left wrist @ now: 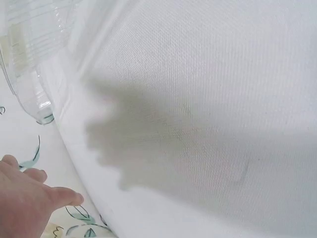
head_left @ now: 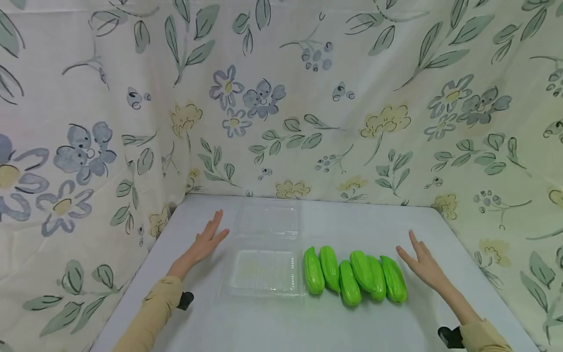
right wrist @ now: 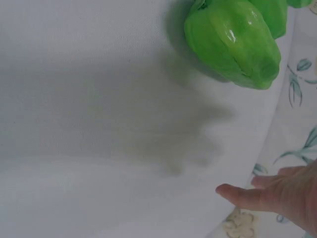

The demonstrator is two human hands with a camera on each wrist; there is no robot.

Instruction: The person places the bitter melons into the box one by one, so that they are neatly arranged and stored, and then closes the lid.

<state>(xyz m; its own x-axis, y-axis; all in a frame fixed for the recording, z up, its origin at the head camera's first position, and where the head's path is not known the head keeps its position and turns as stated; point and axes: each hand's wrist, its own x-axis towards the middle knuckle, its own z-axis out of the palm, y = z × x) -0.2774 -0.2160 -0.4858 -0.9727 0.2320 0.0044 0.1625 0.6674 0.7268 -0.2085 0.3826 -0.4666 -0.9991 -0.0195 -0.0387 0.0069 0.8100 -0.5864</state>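
We hold our left hand and right hand flat and empty above the table, the thin, flimsy clear clamshell box and light, glossy, likely slippery green gourds between them, each best grasped around its middle.

the green gourds look glossy and smooth, probably plastic. the clamshell box is clear, shiny thin plastic. the counter wears matt white woven cloth, and the flowered backdrop is soft matt fabric.
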